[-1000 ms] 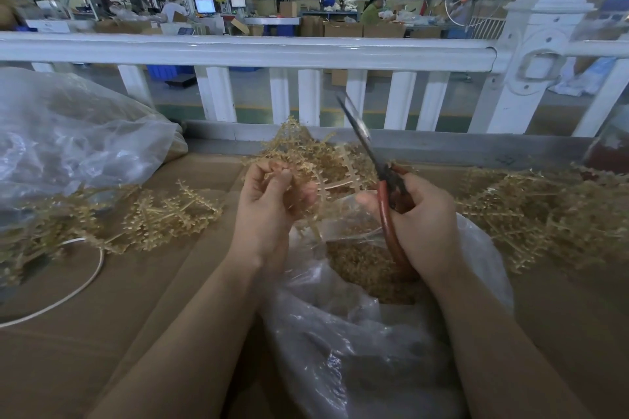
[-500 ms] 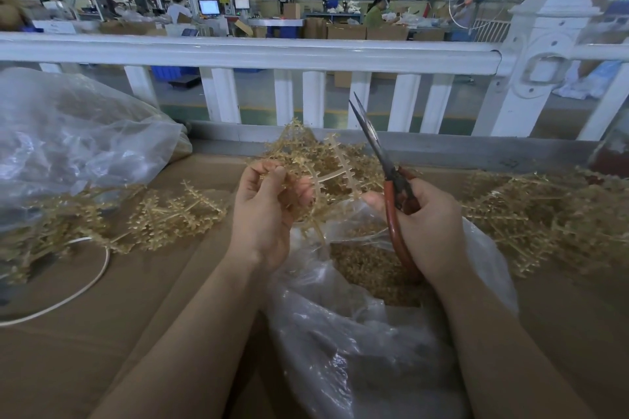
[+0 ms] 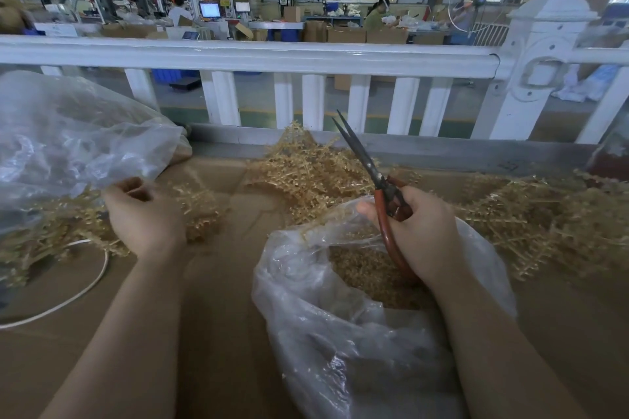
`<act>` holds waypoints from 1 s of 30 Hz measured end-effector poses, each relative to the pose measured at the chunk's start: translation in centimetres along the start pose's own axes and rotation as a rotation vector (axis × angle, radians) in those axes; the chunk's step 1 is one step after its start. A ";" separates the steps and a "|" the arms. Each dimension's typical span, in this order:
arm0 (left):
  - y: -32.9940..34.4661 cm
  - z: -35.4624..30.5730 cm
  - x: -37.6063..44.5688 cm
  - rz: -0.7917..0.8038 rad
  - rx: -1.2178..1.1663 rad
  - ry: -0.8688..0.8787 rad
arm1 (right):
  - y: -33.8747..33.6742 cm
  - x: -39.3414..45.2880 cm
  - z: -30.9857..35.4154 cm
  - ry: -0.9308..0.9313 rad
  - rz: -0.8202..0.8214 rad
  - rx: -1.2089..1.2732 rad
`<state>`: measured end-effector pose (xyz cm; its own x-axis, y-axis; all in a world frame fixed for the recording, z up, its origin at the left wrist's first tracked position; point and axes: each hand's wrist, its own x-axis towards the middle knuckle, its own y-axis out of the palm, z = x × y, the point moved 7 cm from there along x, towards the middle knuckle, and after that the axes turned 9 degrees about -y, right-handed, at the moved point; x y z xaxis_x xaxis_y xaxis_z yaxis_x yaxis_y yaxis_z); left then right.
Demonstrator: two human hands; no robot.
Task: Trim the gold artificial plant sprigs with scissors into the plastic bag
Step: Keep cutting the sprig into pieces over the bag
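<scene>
Item: gold sprigs, artificial plant, loose stock.

Location: three heaps on the cardboard table top (image 3: 221, 309). One heap (image 3: 200, 211) lies under and just past the fingertips of the left hand (image 3: 144, 218); a second (image 3: 306, 173) lies beyond the right fingertips, behind the bag mouth; a third (image 3: 531, 221) lies out past the right knuckles. Cut pieces (image 3: 360, 275) already fill the bottom of the plastic bag (image 3: 340, 350), directly below the right fingers.

Left hand: fingers curled, resting on the left heap; whether they have pinched a sprig cannot be told.

Right hand (image 3: 422, 231): fingers wrapped tight on the red handles of the scissors (image 3: 374, 177). Blades point up and away from the fingertips, tips very slightly parted, nothing between them.

Handling, as judged: very light; thin moulded plastic stems, springy rather than limp, with many small side twigs that hook into neighbours. A pulled sprig will likely drag others along. Surface looks dry, not slippery. Side twigs probably snap if crushed.

Where to hold: pinch the bare main stem near its thick end, thumb against forefinger, and shake free of the heap. Keep the branching end beyond the fingertips, over the bag mouth, so cuttings drop in.

Other: a second plastic bag (image 3: 68, 139) lies above the left fingers.
</scene>
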<state>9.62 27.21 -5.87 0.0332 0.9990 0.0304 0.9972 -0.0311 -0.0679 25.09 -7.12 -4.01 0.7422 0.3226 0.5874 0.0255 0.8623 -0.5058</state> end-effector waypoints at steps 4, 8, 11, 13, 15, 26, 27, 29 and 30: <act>-0.5 0.7 0.3 -0.119 0.265 -0.036 | 0.6 0.0 -0.8 0.044 0.085 -0.041; -0.8 -1.6 -1.6 -0.245 0.412 0.169 | 0.9 0.1 -1.0 0.039 0.153 -0.139; 2.0 -4.7 -5.6 -0.039 0.436 0.635 | 1.0 0.1 -1.1 0.037 0.175 -0.173; 4.6 -5.3 -9.0 0.228 0.450 0.843 | 1.0 0.1 -1.1 0.029 0.187 -0.215; 6.5 -4.7 -11.7 0.487 0.482 0.876 | 1.2 0.2 -0.9 0.025 0.218 -0.259; 8.7 -1.1 -12.4 0.649 0.853 0.753 | 1.5 0.3 -0.7 0.013 0.269 -0.356; 8.5 -1.1 -12.4 0.611 0.834 0.773 | 1.5 0.3 -0.7 0.017 0.272 -0.357; 7.8 -1.9 -12.1 0.531 0.702 0.758 | 1.5 0.3 -0.7 0.019 0.271 -0.342; 7.4 -2.3 -11.7 0.519 0.582 0.689 | 1.4 0.3 -0.6 0.020 0.267 -0.332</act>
<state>16.74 15.22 -4.45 0.6623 0.6265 0.4109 0.6694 -0.2484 -0.7002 25.79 -6.02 -4.96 0.7647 0.5070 0.3978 0.0427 0.5760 -0.8163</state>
